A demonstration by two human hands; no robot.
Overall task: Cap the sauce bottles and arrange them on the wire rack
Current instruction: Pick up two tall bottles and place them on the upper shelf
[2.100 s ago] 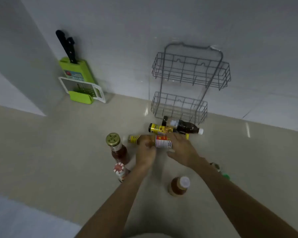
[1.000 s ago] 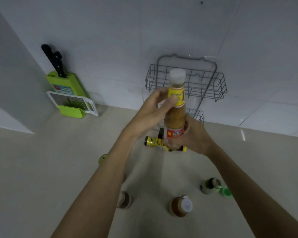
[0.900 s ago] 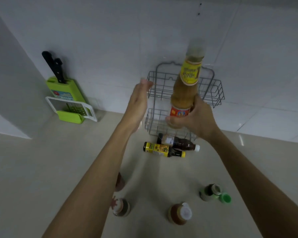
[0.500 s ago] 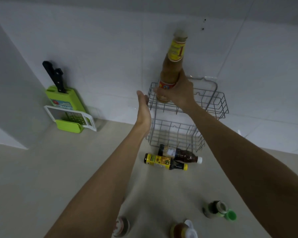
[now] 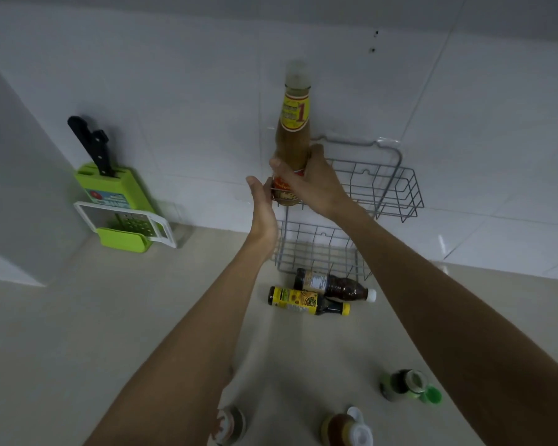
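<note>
A two-tier wire rack hangs against the white tiled wall. My right hand grips the lower body of a tall capped bottle of tan sauce, upright at the left end of the upper basket. My left hand is flat and open, touching the rack's left side just beside the bottle. Two capped dark bottles lie on the counter below the rack: a white-capped one and a yellow-labelled one.
A green knife block and grater leans on the wall at the left. Near the bottom edge stand a green-capped jar, a bottle with an open white flip cap, and another bottle partly behind my left arm.
The tan bottle was picked up from the counter, stood upright and carried up to the upper basket; it now sits lower, at basket level. My left hand let go and moved to the rack's side.
</note>
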